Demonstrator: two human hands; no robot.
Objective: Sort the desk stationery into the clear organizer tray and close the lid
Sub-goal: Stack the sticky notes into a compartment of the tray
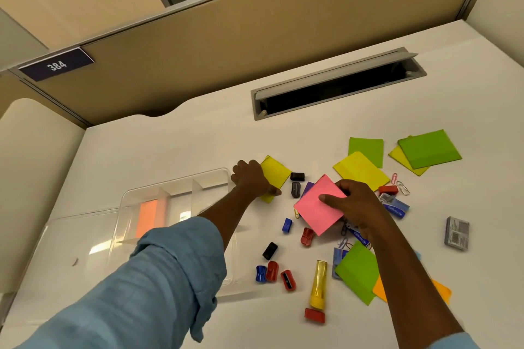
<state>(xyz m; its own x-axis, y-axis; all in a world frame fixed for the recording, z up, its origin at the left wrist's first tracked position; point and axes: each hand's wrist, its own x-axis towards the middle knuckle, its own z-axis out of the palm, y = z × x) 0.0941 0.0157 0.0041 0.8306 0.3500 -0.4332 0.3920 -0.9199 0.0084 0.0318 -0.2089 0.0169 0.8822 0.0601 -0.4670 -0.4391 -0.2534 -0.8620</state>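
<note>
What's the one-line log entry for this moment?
left hand: grips yellow pad | right hand: holds pink pad | tray: open, orange pad inside

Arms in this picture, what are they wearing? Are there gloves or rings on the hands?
Both arms wear light blue cloth shirt sleeves. The left sleeve is pushed up in crumpled folds; only a corner of the right sleeve shows. The left hand and right hand are bare: no gloves, rings or watch visible.
</note>
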